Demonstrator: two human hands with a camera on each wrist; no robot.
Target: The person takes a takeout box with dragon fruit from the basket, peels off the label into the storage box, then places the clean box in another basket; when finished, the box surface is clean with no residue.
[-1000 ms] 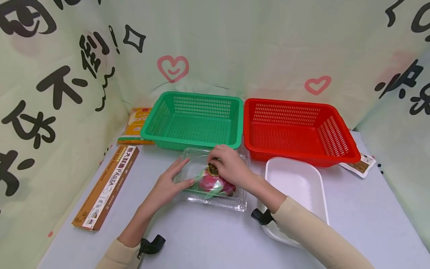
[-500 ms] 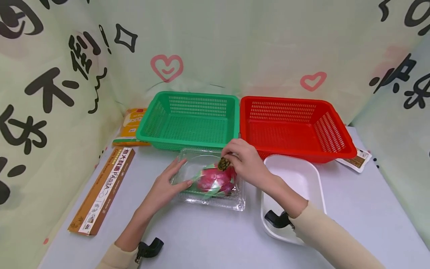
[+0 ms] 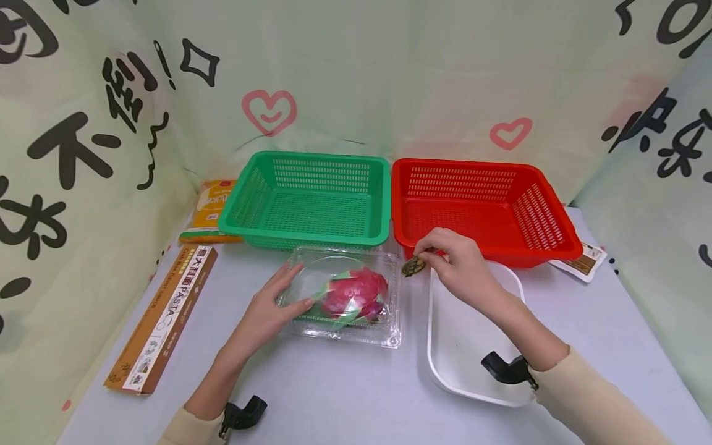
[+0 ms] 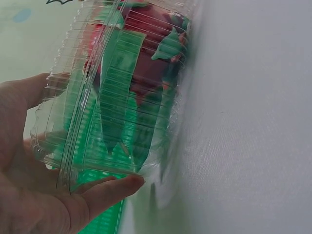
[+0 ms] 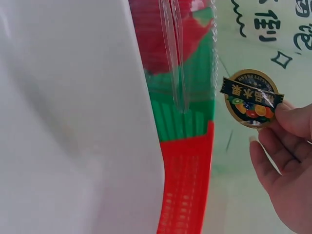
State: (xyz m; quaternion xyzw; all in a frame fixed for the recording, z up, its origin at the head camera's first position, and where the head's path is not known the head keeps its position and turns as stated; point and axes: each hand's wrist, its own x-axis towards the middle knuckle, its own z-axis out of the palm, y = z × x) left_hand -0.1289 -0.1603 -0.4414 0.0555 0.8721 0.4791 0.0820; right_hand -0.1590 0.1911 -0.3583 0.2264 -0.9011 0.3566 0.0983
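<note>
A clear plastic clamshell box (image 3: 311, 272) lies on the table with a pink-red dragon fruit (image 3: 355, 294) inside. Its lid looks closed. My left hand (image 3: 272, 306) rests against the box's left end, fingers straight, thumb spread toward the near side. The left wrist view has the thumb (image 4: 114, 192) touching a corner of the box. To the right of the box, my right hand (image 3: 456, 262) pinches a round black-and-gold sticker (image 3: 413, 266) between thumb and forefinger. In the right wrist view the sticker (image 5: 251, 99) shows printed fruit and characters, away from the box.
Behind the box stand a green basket (image 3: 303, 238) and a red basket (image 3: 478, 250), side by side. A white tray (image 3: 473, 346) lies under my right forearm. At left are a long pasta box (image 3: 164, 318) and an orange bag (image 3: 208, 213); a small sachet (image 3: 581, 262) sits at right.
The sticker has come off the box lid and moved right in my right hand's pinch. My left hand has stayed on the box's left end. The head view has shifted slightly.
</note>
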